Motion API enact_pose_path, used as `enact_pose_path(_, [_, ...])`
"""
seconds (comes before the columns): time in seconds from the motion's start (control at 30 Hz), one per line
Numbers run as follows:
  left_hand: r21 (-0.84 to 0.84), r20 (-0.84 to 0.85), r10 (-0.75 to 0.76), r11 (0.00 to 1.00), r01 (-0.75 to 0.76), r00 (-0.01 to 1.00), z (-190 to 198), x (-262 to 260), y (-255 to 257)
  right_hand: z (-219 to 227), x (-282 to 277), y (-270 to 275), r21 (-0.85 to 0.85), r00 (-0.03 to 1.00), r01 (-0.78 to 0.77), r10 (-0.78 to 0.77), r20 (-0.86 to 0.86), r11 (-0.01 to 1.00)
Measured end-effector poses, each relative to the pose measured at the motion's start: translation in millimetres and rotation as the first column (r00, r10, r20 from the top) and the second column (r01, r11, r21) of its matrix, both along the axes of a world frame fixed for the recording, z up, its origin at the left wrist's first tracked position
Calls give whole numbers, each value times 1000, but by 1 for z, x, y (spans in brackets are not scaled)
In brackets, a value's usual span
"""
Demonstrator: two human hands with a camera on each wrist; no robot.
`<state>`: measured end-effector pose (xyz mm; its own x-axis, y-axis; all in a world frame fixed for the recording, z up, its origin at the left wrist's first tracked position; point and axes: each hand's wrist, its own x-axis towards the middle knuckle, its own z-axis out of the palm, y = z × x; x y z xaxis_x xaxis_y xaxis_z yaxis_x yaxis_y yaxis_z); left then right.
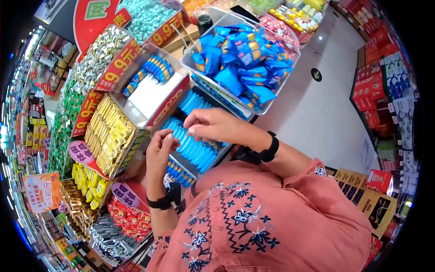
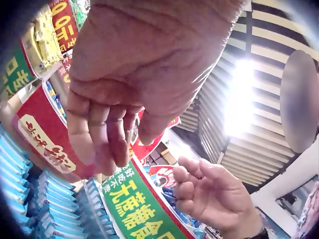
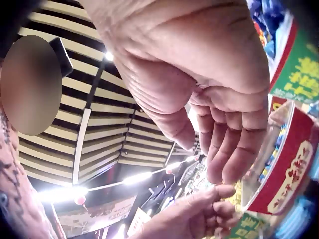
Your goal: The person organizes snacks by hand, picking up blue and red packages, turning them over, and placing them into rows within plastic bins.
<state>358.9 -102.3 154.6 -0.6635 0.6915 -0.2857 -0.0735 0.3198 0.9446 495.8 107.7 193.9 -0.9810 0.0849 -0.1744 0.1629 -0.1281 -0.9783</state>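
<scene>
Both hands hover over rows of light-blue wrapped packets [image 1: 192,149] standing in a dark tray, in the head view. My left hand [image 1: 158,152] is at the tray's left side, fingers loosely bent and holding nothing. Across from it, my right hand [image 1: 217,126] reaches in over the packets, palm down, its bent fingers also without anything between them. Both wrist views show the bare palms: the left hand [image 2: 144,64] hangs beside a red-fronted bin [image 2: 47,134], and the right hand [image 3: 199,74] has its fingers drooping just above the other hand.
A clear bin [image 1: 290,75] heaped with blue bags stands beyond the right hand. Left of it, a white-bottomed bin [image 1: 152,97] holds a few blue packets. Gold packets [image 1: 111,133] and red sweets [image 1: 129,215] fill bins at the left. A tiled aisle [image 1: 312,113] runs along the right.
</scene>
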Motion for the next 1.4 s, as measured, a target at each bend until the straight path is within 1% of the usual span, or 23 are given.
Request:
enact_pose_path(0.07, [6, -2, -22, 1000, 22, 1000, 2, 9, 7, 10, 17, 14, -19, 995, 79, -80, -56, 997])
enact_pose_path(0.1, [10, -17, -33, 999, 33, 999, 3, 12, 10, 23, 28, 22, 15, 982, 175, -174, -71, 984])
enact_pose_path(0.13, [12, -22, -39, 999, 39, 999, 4, 14, 13, 25, 38, 33, 85, 948, 277, -257, -189, 957])
enact_pose_path(0.2, [17, -28, -46, 999, 47, 999, 5, 18, 19, 36, 59, 57, 204, 856, 501, -447, -260, 841])
enact_pose_path(0.23, [8, -35, -51, 999, 51, 998, 7, 20, 21, 34, 70, 72, 344, 785, 613, -494, -374, 712])
enact_pose_path(0.27, [9, -36, -57, 998, 58, 998, 7, 22, 23, 31, 80, 87, 453, 708, 705, -507, -492, 545])
enact_pose_path(0.3, [9, -37, -62, 998, 63, 997, 7, 22, 25, 35, 92, 101, 554, 703, 708, -503, -502, 437])
enact_pose_path(0.4, [2, -23, -61, 998, 61, 998, 7, 25, 31, 17, 117, 133, 738, 717, 669, -336, -610, 86])
enact_pose_path(0.43, [0, -23, -68, 998, 68, 997, 7, 26, 33, 14, 124, 136, 799, 767, 594, -361, -530, 91])
enact_pose_path(0.53, [-7, -17, -79, 997, 78, 997, 6, 29, 40, -2, 129, 143, 830, 789, 552, -371, -490, 77])
enact_pose_path(0.63, [-5, -8, -98, 995, 98, 995, 5, 30, 48, -7, 126, 145, 851, 803, 524, -347, -485, 23])
enact_pose_path(0.77, [-11, 3, -120, 993, 120, 993, -1, 27, 53, -11, 119, 152, 869, 829, 496, -293, -476, -9])
enact_pose_path(0.83, [-3, 17, -113, 994, 113, 993, 1, 29, 53, -12, 119, 155, 869, 837, 495, -261, -481, -11])
enact_pose_path(0.93, [-10, 20, -109, 994, 109, 994, 1, 29, 50, -1, 123, 159, 862, 859, 484, -271, -435, 149])
enact_pose_path(0.97, [-11, 23, -104, 994, 104, 994, 1, 29, 48, 5, 122, 161, 836, 843, 526, -229, -487, 158])
enact_pose_path(1.07, [9, 34, -101, 995, 101, 994, 1, 24, 47, 34, 119, 153, 745, 792, 605, -311, -526, 280])
enact_pose_path(1.1, [18, 42, -104, 995, 103, 994, 0, 24, 47, 55, 114, 137, 637, 778, 613, -498, -383, 467])
enact_pose_path(1.17, [61, 73, -113, 992, 108, 991, 8, 27, 55, 68, 100, 123, 372, 787, 616, -530, -315, 694])
enact_pose_path(1.2, [83, 85, -117, 990, 110, 989, 16, 28, 61, 71, 91, 116, 216, 795, 598, -537, -283, 772])
enact_pose_path(1.23, [100, 82, -155, 984, 146, 985, 24, 29, 66, 67, 78, 106, 85, 823, 530, -488, -290, 843])
enact_pose_path(1.27, [142, 94, -166, 978, 152, 982, 31, 32, 70, 56, 65, 100, -66, 854, 457, -458, -246, 887])
enact_pose_path(1.33, [220, 119, -174, 965, 145, 978, 42, 36, 77, 41, 39, 82, -223, 874, 408, -449, -186, 885])
enact_pose_path(1.4, [261, 151, -179, 956, 135, 972, 48, 36, 76, 25, 21, 69, -301, 891, 365, -424, -160, 881])
